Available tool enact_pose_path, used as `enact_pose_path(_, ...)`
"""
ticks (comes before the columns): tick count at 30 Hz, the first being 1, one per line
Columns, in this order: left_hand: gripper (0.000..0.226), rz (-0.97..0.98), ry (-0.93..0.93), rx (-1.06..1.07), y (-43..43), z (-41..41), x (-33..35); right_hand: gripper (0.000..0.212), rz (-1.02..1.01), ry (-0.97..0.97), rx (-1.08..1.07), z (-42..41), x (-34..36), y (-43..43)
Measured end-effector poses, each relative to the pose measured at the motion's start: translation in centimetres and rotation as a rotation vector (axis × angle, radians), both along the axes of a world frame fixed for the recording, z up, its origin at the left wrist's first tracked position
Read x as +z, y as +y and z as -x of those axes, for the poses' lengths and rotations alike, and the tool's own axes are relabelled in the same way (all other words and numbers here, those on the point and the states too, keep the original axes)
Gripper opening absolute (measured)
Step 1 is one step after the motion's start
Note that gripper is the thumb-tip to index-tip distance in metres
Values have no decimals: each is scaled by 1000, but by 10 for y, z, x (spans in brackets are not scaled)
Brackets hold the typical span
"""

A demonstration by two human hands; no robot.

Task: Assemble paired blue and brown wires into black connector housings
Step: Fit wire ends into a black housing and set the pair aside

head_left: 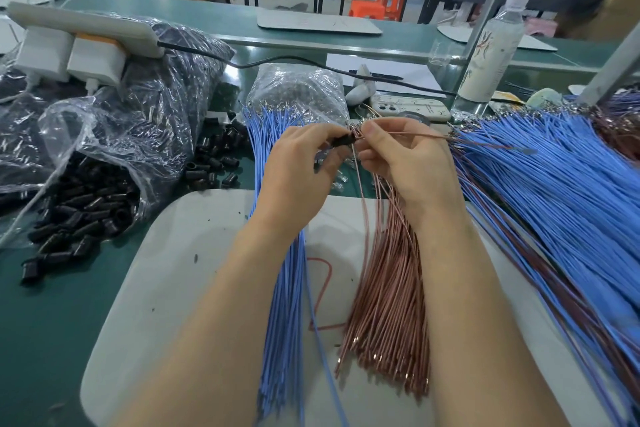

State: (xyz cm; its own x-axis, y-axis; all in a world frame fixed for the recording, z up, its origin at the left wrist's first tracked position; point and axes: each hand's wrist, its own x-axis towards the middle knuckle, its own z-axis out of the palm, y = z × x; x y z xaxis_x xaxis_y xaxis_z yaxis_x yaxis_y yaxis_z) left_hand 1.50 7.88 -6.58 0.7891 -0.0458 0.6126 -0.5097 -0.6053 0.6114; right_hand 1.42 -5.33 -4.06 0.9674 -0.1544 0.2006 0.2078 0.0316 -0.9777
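Both hands are busy: left hand (294, 166) is pinching a black housing (341, 141), right hand (408, 163) is pinching a brown wire (415, 136); insertion prob. underway, next needing wire end aligned w/ housing opening.

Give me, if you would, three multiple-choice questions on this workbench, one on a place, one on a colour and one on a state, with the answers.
1. Where do the loose black housings lie?
A. left of the white mat
B. on the far bench
C. on top of the blue wires at the right

2. What colour is the wire pinched by the right hand?
A. blue
B. brown
C. yellow

3. What is the left hand doing?
A. lying flat on the mat
B. pinching a black housing
C. gripping a bottle

Answers:
1 A, they spill from a plastic bag onto the green table left of the mat.
2 B, a brown strand runs rightward from its fingertips.
3 B, its thumb and fingers close on the small black part.
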Motion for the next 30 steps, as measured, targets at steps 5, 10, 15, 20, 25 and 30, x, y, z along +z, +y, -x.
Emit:
enact_pose_path(5,20,2,0,6,1,0,0,11,146,-81,-65,-1,0,-3)
enact_pose_path(10,21,-19,-57,-4,-2,0,1,15,442,-136,-139,-1,-2,1)
enact_pose_path(15,20,35,-49,1,-1,0,1,17,321,-107,-129,2,0,2)
enact_pose_path(20,21,50,-59,-37,-4,2,3,31,385,-106,-110,0,-4,9)
enact_pose_path(25,22,121,-36,-83,-7,4,6,30,338,-54,37,2,-2,12)
enact_pose_path(30,7,856,176,-279,7,3,23,13,327,-108,282,12,7,18)
